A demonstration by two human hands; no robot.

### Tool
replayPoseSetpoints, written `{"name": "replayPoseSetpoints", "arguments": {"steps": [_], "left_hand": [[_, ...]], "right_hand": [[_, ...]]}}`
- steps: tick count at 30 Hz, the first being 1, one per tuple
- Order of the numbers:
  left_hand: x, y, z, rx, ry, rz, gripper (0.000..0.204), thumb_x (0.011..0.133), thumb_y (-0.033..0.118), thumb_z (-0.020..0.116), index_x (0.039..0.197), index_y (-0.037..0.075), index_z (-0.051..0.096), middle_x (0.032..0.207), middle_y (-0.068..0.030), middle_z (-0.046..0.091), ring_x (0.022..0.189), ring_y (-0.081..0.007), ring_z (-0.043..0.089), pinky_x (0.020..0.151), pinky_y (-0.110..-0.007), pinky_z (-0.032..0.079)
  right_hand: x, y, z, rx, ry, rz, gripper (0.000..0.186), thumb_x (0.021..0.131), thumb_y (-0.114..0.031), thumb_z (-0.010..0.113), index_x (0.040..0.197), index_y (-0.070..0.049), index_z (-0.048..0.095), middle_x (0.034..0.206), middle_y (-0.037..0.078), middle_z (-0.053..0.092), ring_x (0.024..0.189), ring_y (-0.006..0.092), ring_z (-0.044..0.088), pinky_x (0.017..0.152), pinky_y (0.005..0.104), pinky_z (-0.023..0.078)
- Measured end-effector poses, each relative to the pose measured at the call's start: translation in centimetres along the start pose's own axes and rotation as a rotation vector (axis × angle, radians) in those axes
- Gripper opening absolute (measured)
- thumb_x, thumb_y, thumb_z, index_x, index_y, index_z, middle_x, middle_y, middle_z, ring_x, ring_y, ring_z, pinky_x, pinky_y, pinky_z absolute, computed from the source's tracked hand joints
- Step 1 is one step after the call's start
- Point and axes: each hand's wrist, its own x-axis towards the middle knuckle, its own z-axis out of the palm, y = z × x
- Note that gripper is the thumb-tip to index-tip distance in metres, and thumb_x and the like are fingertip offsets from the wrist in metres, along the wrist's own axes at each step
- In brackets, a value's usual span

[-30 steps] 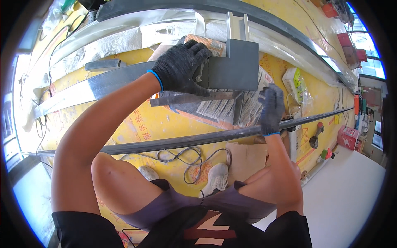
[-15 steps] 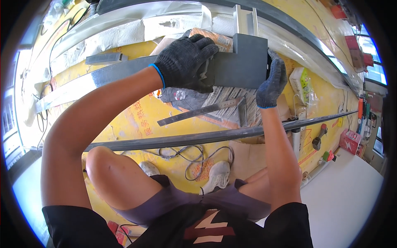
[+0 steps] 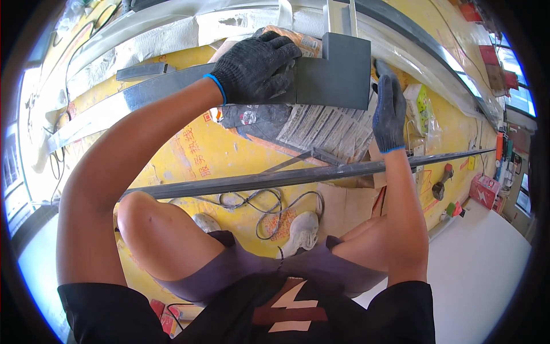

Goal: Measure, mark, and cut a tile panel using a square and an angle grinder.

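Right now your left hand (image 3: 255, 67), in a dark knitted glove with a blue cuff, lies over the dark grey bar (image 3: 163, 85) in the upper middle of the frame, its grip closed on the bar from above; how the fingers reach around the underside is hidden from view. Just right of that hand, a thin seam separates the bar from the dark grey corner piece (image 3: 335, 80), which sits at upper centre with one arm rising toward the top edge. Out of that arm runs a pale channel (image 3: 342, 20), cut off by the top of the frame.

Your right hand (image 3: 391, 112), gloved the same way, is upright just beside the corner piece's right edge, its grip unclosed and the fingers extended; whether a fingertip touches that edge, you cannot tell from this angle.

Beneath the corner piece, around the centre, you have a printed sack (image 3: 326, 127) on the yellow-covered floor (image 3: 172, 152). A long dark strip (image 3: 246, 182) crosses the middle of the frame, partly covering a metal square (image 3: 322, 155). Below it, a black cable (image 3: 278, 209) loops near your pale shoe (image 3: 304, 230), and brown cardboard (image 3: 341, 209) lies to the right. A short grey profile (image 3: 140, 71) rests at upper left, while a red box (image 3: 484, 190) stands at the far right
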Motion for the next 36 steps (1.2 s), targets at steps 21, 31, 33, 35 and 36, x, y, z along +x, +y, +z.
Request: {"name": "replayPoseSetpoints", "arguments": {"steps": [21,31,33,35,36], "left_hand": [[0.5,1.7,-0.1,0.113,-0.024,-0.093,0.059,0.089,0.047,0.075,0.128,0.004,0.06,0.118,-0.0189,0.062,0.109,-0.0395,0.063,0.094,-0.046,0.054],[0.3,1.9,-0.4,0.097,-0.023,-0.138,0.098,0.058,0.053,0.095,0.132,0.004,0.055,0.123,-0.0215,0.06,0.114,-0.0412,0.061,0.099,-0.048,0.052],[0.4,1.8,-0.4,0.112,-0.013,-0.065,0.097,0.059,0.051,0.095,0.132,0.004,0.054,0.122,-0.021,0.06,0.113,-0.0412,0.06,0.099,-0.048,0.052],[0.5,1.8,-0.4,0.105,-0.014,-0.069,0.096,0.059,0.051,0.095,0.132,0.004,0.055,0.122,-0.0208,0.061,0.114,-0.0408,0.06,0.099,-0.048,0.052],[0.5,1.8,-0.3,0.115,-0.035,-0.076,0.095,0.059,0.05,0.095,0.132,0.004,0.055,0.121,-0.0206,0.061,0.114,-0.0403,0.06,0.099,-0.047,0.052]], "right_hand": [[-5.0,1.8,-0.5,-0.134,-0.072,0.132,0.05,0.098,-0.031,0.07,0.132,0.003,0.057,0.114,0.021,0.069,0.107,0.0322,0.066,0.092,0.0423,0.053],[3.1,-0.3,3.1,0.046,-0.146,0.236,0.056,0.1,-0.043,0.066,0.131,0.003,0.06,0.116,0.02,0.072,0.105,0.0306,0.068,0.097,0.0408,0.05],[3.0,-0.4,3.3,-0.062,-0.146,0.228,0.059,0.099,-0.046,0.065,0.13,0.004,0.06,0.118,0.023,0.071,0.109,0.0348,0.068,0.099,0.0426,0.05],[2.9,0.0,3.1,-0.173,-0.157,0.224,0.063,0.099,-0.049,0.064,0.129,0.005,0.059,0.12,0.025,0.07,0.112,0.0389,0.067,0.1,0.0444,0.049],[3.0,0.2,2.9,-0.204,-0.188,0.212,0.064,0.099,-0.051,0.062,0.13,0.005,0.059,0.121,0.027,0.069,0.114,0.0421,0.066,0.101,0.0461,0.048]]}}
